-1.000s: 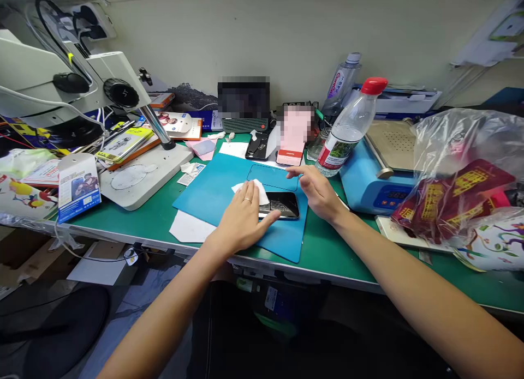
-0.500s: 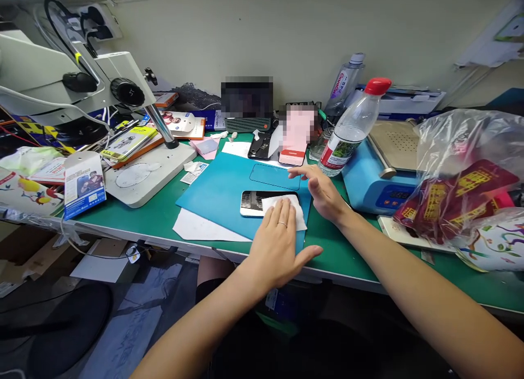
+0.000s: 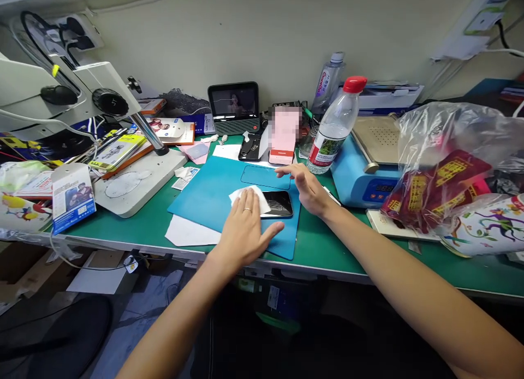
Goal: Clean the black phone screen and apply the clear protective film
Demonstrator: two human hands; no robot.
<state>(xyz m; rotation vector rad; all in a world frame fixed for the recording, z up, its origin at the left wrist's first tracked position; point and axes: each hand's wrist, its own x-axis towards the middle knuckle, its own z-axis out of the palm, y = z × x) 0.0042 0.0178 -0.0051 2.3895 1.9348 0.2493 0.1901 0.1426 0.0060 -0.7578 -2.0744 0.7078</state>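
Note:
A phone point(image 3: 280, 204) lies screen up on the blue mat point(image 3: 200, 191). My left hand point(image 3: 244, 226) presses a white wipe point(image 3: 262, 200) flat over the phone's left part, its fingers stretched out and the thumb apart. The wipe hides that end of the phone. My right hand point(image 3: 307, 188) hovers at the mat's right side with its fingers spread and nothing in them. Just behind the phone, a thin black-edged glass panel point(image 3: 265, 177) lies on the mat, close to my right fingertips.
On the left is a microscope stand point(image 3: 135, 191) beside phone boxes point(image 3: 73, 196). Behind the mat stand a small display point(image 3: 234, 102) and a red-capped bottle point(image 3: 333, 133). A blue heating device point(image 3: 360, 177) and a plastic bag point(image 3: 442, 172) are on the right.
My left hand has slid the wipe leftward along the phone, baring its right end. My right hand stays raised by the mat. The view has shifted slightly.

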